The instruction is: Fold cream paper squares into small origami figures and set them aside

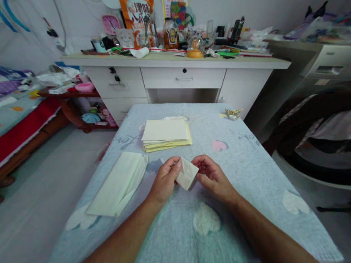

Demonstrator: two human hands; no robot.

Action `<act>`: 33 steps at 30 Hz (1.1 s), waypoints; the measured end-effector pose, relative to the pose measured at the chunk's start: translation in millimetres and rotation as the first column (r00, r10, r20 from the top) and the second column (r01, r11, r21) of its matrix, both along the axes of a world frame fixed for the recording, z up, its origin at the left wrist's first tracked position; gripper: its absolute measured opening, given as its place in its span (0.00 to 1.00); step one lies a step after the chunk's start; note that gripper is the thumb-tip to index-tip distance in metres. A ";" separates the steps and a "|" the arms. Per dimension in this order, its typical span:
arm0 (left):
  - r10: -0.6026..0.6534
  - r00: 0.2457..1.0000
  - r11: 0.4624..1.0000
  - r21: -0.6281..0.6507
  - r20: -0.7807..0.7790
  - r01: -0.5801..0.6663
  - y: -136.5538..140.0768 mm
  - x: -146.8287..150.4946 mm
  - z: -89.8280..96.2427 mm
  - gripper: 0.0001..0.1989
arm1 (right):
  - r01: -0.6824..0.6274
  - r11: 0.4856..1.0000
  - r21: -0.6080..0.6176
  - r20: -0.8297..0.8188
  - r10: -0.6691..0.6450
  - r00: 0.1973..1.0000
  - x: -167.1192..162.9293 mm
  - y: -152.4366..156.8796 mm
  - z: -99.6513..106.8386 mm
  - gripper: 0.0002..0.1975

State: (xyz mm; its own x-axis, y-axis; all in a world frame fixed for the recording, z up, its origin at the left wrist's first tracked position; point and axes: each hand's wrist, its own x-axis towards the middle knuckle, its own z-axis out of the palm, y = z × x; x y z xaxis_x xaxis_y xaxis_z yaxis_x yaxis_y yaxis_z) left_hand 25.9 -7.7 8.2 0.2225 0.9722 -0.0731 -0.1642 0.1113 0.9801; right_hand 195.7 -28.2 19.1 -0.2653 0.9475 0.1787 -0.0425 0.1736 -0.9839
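A small white paper [188, 174], folded into a diamond shape, is held just above the cloth-covered table. My left hand [165, 179] pinches its left side, thumb on top and fingers underneath. Around the right corner, the fingers of my right hand [213, 177] are curled, with the fingertips at the paper's edge. Behind my hands lies a stack of white and yellow paper sheets [164, 131]. To the left, a long folded bundle of pale paper [118, 183] rests at a slant.
A blue tablecloth [180, 239] with heart prints covers the table. A small patterned folded item [233, 113] sits at its far right corner. Beyond stands a white desk [169, 75] crowded with jars and packets. A washing machine [322, 70] is at right, a bed [8, 120] at left.
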 end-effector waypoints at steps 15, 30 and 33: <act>-0.070 0.997 0.997 -0.038 0.028 0.071 -3.7 -0.1 4.1 0.23 | 0.099 0.994 0.037 0.060 -0.101 0.993 1.6 2.7 -3.3 0.07; -0.269 0.946 0.963 0.042 0.179 0.266 -7.3 -2.7 5.5 0.41 | 0.268 0.963 -0.031 0.020 -0.267 0.963 -0.8 9.9 -13.7 0.07; -0.183 0.976 0.983 0.008 0.116 0.183 -5.8 -0.6 5.3 0.33 | 0.268 0.963 0.015 0.078 -0.268 0.960 -1.9 9.5 -16.2 0.05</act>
State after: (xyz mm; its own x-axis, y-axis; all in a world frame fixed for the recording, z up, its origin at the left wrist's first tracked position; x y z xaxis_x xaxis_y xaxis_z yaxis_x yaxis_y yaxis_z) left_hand 25.3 -13.5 13.5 0.4039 0.9140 -0.0393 -0.2527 0.1527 0.9554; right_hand 193.9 -18.6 2.9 -0.0151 0.9850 0.1717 0.0837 0.1723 -0.9815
